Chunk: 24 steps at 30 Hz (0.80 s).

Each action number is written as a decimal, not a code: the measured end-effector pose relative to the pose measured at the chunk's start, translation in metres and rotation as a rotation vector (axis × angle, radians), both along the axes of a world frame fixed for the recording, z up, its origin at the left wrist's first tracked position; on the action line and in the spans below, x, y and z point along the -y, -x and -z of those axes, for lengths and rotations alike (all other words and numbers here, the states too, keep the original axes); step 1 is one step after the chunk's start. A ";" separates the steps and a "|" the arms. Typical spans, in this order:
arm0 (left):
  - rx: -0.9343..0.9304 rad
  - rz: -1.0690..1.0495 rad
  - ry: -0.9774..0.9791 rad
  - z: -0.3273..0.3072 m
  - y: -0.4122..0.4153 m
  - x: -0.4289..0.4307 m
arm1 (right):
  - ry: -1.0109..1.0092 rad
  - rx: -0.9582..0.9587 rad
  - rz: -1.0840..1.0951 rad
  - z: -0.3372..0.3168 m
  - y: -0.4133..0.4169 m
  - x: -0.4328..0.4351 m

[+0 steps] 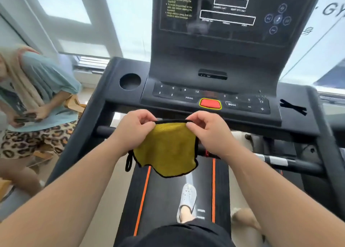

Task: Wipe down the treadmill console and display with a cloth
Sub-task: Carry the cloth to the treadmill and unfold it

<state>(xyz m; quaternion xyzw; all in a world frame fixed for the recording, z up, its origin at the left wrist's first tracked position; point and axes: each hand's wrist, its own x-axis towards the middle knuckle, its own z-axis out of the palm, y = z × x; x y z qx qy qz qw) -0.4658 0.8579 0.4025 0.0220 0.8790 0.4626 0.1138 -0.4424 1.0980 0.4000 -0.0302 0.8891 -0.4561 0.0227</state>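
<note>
Two hands hold one yellow cloth (166, 149) by its black-trimmed top edge, stretched flat over the belt (168, 200) and just short of the console (211, 97). Nothing has been wiped yet, by the look of it; the step in hand seems to be readying the cloth.

Far left, a bystander (35, 97) stands beside the treadmill, well apart from the work.

Next, the cup well (130, 81) sits in the console's left wing; it will need a fingertip pushed into the cloth to reach its floor.

The left hand (134, 132) is closed in a pinch on the cloth's upper left corner, thumb over curled fingers. A small black loop (128, 161) dangles below that wrist; tuck it in so it does not drag across the keys.

The cloth hangs slack beneath the pinch. Folding it into a flat pad would probably give firmer, more even pressure than a loose sheet.

The right hand (207, 132) is likewise pinched shut on the upper right corner.

Above it lie the red stop button (210, 103) and the key rows; light strokes there should avoid pressing anything.

Higher up, the dark display (224, 15) shows reflections, so long overlapping passes from top down would likely leave fewest streaks.

Right of the keys, a black clip-like item (293, 106) rests on the wing; lift it before wiping there.
</note>
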 end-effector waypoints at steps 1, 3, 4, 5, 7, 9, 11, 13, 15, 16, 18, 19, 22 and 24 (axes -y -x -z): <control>0.015 -0.003 0.005 -0.004 0.009 -0.002 | 0.028 0.014 -0.015 0.000 0.014 -0.002; 0.051 -0.009 0.008 -0.012 0.026 -0.005 | 0.071 0.040 -0.055 -0.004 0.039 -0.007; 0.063 -0.016 0.011 -0.017 0.035 -0.006 | 0.091 0.047 -0.079 -0.007 0.051 -0.010; 0.069 -0.028 0.016 -0.020 0.045 -0.008 | 0.107 0.052 -0.104 -0.009 0.064 -0.012; 0.064 -0.060 0.024 -0.026 0.064 -0.013 | 0.123 0.045 -0.137 -0.016 0.088 -0.015; 0.049 -0.090 0.027 -0.032 0.082 -0.019 | 0.140 0.016 -0.127 -0.022 0.110 -0.017; 0.031 -0.104 0.028 -0.037 0.098 -0.026 | 0.153 -0.015 -0.089 -0.028 0.128 -0.019; 0.006 -0.087 0.042 -0.041 0.117 -0.031 | 0.146 -0.038 -0.053 -0.031 0.146 -0.021; -0.018 -0.062 0.065 -0.041 0.138 -0.034 | 0.102 -0.054 -0.029 -0.029 0.162 -0.023; -0.026 -0.049 0.079 -0.039 0.148 -0.035 | 0.062 -0.058 -0.018 -0.027 0.169 -0.025; -0.038 -0.006 0.095 -0.033 0.166 -0.036 | -0.060 -0.082 0.041 -0.021 0.178 -0.027; -0.045 0.026 0.107 -0.030 0.174 -0.036 | -0.135 -0.100 0.096 -0.019 0.181 -0.027; -0.085 0.112 0.155 -0.023 0.195 -0.035 | -0.265 -0.121 0.256 -0.019 0.188 -0.016; -0.135 0.132 0.191 -0.018 0.207 -0.031 | -0.248 -0.107 0.342 -0.019 0.192 -0.001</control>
